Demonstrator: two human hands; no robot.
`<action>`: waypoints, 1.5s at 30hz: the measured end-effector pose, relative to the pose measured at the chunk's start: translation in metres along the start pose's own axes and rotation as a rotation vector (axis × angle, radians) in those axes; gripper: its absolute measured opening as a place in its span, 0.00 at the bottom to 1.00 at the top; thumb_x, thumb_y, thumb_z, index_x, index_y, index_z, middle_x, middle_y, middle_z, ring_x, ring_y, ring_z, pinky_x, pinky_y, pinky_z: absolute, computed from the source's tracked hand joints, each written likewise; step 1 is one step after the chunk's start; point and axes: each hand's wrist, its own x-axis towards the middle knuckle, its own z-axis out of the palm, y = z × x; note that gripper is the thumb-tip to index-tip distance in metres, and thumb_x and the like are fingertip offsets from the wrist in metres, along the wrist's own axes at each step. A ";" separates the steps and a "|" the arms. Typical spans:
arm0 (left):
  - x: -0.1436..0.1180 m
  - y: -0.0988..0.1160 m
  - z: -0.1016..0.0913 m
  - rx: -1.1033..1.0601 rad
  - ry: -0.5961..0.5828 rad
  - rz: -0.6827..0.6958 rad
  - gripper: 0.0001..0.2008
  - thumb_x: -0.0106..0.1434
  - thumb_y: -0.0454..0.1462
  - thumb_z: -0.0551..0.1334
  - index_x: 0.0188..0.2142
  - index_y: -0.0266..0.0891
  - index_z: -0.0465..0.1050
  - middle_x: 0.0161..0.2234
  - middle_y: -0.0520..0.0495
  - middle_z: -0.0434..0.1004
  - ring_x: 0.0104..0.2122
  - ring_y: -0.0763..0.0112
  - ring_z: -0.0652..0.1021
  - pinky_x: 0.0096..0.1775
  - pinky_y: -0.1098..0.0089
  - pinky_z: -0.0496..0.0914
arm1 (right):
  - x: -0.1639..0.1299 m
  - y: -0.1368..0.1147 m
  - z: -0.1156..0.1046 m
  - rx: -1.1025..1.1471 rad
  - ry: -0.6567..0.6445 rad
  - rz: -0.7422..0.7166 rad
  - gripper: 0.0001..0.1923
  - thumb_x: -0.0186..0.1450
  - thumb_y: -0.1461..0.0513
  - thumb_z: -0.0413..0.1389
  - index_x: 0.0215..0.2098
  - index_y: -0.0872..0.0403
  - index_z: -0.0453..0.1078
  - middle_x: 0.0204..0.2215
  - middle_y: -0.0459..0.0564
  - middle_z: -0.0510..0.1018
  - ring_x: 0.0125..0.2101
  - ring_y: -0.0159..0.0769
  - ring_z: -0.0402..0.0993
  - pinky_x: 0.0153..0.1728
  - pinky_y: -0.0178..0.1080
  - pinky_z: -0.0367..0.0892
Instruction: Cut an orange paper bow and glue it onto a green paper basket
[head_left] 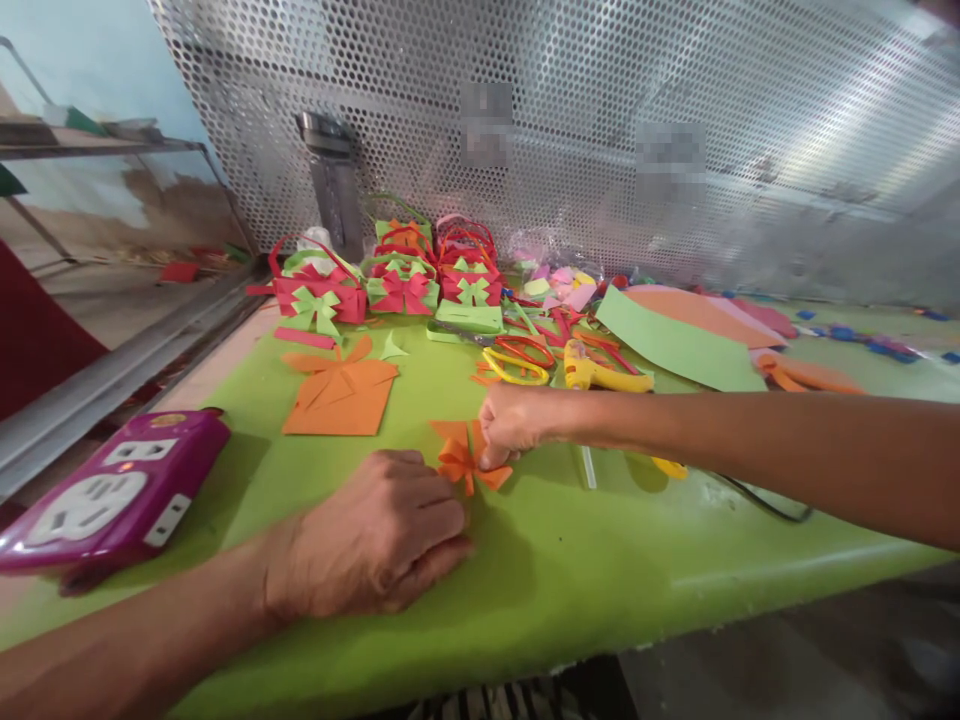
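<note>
Right hand [510, 422] pinches orange bow [454, 461] — left hand [386, 530] loosely curled.

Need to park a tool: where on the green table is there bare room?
Bare: the green table between left hand, right forearm and front edge; smaller, between purple power strip and orange sheet. Crowded: behind the right hand, with scissors, glue gun and baskets.
</note>
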 end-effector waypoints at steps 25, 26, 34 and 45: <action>0.000 -0.013 -0.002 0.168 -0.105 -0.695 0.16 0.64 0.49 0.56 0.35 0.38 0.66 0.21 0.52 0.72 0.17 0.71 0.70 0.21 0.73 0.56 | 0.013 -0.019 -0.012 -0.310 -0.125 -0.053 0.12 0.51 0.64 0.62 0.15 0.54 0.65 0.17 0.42 0.69 0.21 0.31 0.64 0.23 0.35 0.58; 0.001 -0.012 -0.003 0.170 -0.099 -0.689 0.15 0.63 0.49 0.56 0.33 0.39 0.65 0.20 0.53 0.71 0.17 0.72 0.69 0.21 0.74 0.55 | 0.013 -0.020 -0.012 -0.318 -0.134 -0.059 0.12 0.51 0.63 0.62 0.15 0.54 0.65 0.17 0.42 0.69 0.21 0.30 0.64 0.23 0.35 0.58; 0.000 -0.010 -0.003 0.086 -0.041 -0.624 0.16 0.64 0.45 0.56 0.23 0.40 0.61 0.16 0.56 0.62 0.15 0.76 0.63 0.22 0.74 0.53 | 0.013 -0.016 -0.013 -0.334 -0.156 -0.104 0.11 0.54 0.62 0.61 0.17 0.55 0.66 0.20 0.43 0.72 0.21 0.29 0.65 0.21 0.33 0.58; -0.003 -0.010 -0.002 0.086 0.049 -0.513 0.16 0.65 0.42 0.58 0.21 0.38 0.63 0.17 0.55 0.64 0.16 0.76 0.65 0.22 0.73 0.53 | -0.017 -0.008 0.008 -0.400 0.203 -0.278 0.03 0.54 0.68 0.57 0.27 0.55 0.72 0.24 0.48 0.76 0.27 0.35 0.69 0.22 0.35 0.52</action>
